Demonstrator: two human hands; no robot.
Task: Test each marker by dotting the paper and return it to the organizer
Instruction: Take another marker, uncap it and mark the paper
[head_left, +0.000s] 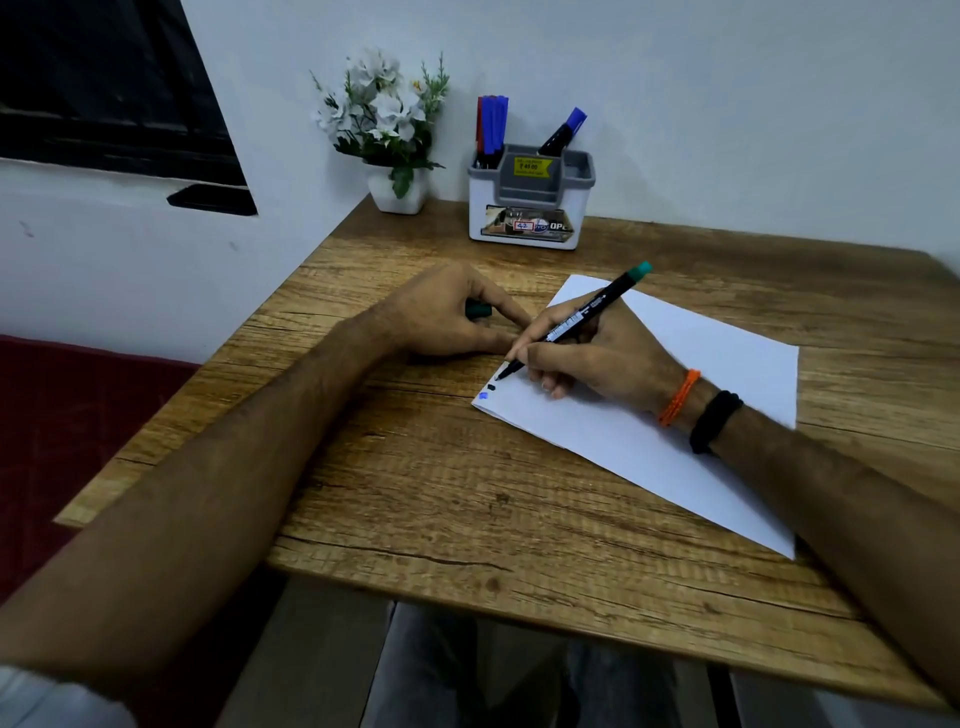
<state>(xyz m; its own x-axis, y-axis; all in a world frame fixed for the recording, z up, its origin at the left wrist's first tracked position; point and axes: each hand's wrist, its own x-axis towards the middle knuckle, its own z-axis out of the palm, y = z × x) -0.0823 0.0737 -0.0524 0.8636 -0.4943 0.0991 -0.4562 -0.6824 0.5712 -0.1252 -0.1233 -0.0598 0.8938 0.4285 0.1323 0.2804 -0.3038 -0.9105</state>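
My right hand (597, 353) grips a black marker with a green end (587, 314), its tip touching the near-left corner of the white paper (675, 415). A dark dot and a blue dot (484, 395) sit on that corner. My left hand (447, 317) rests on the table beside the paper, closed on the green cap (478, 310). At the back stands the white and grey organizer (530, 208), holding several blue and red markers (491, 127) on its left and one blue-capped marker (563, 130) leaning on the right.
A white pot of artificial flowers (387, 135) stands left of the organizer in the wall corner. The wooden table (441, 493) ends at the wall on the left and at a near edge above my legs. A dark red seat (62, 426) lies left.
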